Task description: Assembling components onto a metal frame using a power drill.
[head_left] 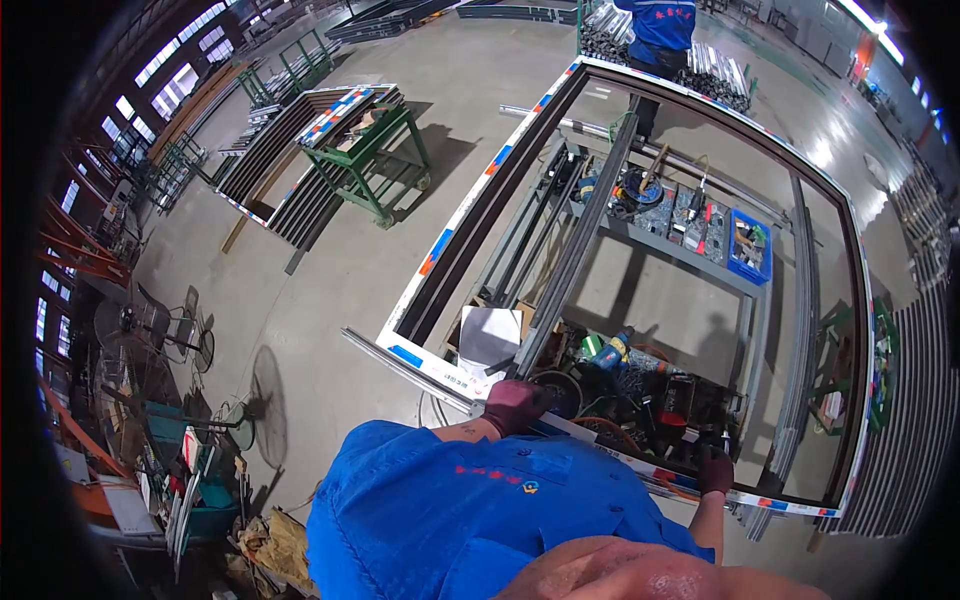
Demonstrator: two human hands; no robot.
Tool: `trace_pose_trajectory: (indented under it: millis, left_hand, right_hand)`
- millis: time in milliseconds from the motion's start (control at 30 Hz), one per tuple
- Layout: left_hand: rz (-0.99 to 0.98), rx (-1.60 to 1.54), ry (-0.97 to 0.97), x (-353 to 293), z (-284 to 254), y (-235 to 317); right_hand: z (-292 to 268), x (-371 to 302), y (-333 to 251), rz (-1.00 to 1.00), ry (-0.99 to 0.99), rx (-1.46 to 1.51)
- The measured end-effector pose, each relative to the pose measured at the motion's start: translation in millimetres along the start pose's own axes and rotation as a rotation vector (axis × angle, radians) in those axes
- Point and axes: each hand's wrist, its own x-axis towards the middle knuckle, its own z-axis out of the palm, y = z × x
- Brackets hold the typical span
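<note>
A large rectangular window frame (468, 205), dark brown inside with white, red and blue film on its outer faces, lies flat across a grey metal work stand (680, 248). Both my hands wear dark maroon gloves and are at its near rail. My left hand (515, 405) is closed over the rail beside the near end of a long grey metal profile (578, 250). Farther right, my right hand (714, 470) grips the same rail; its lower fingers are hidden. Between them, on the lower shelf, lie a blue power drill (612, 350) and a red-and-black case (678, 400).
A blue bin (750, 265) of small parts stands on the stand's far shelf. Beyond the frame stands a co-worker in blue (660, 30). A green cart (360, 160) bearing stacked frames is at left, with a standing fan (268, 405) nearer. Long profiles (905, 400) lie at right.
</note>
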Motion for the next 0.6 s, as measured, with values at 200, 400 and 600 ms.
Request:
trace_pose_trajectory:
  millis: [200, 400, 600]
  left_hand:
    - [-0.012, 0.035, -0.051, 2.3, 4.6, -4.4]
    - [-0.051, 0.087, -0.156, 2.5, 7.7, -9.6]
    - [-0.002, 0.084, -0.120, 2.3, 5.3, -6.7]
  right_hand:
    - [7.0, 2.7, 11.2, 0.009, 0.003, 0.022]
    - [-2.0, -1.4, -1.7, 0.059, -0.012, 0.013]
    - [0.1, -0.3, 3.6, 0.061, -0.020, 0.002]
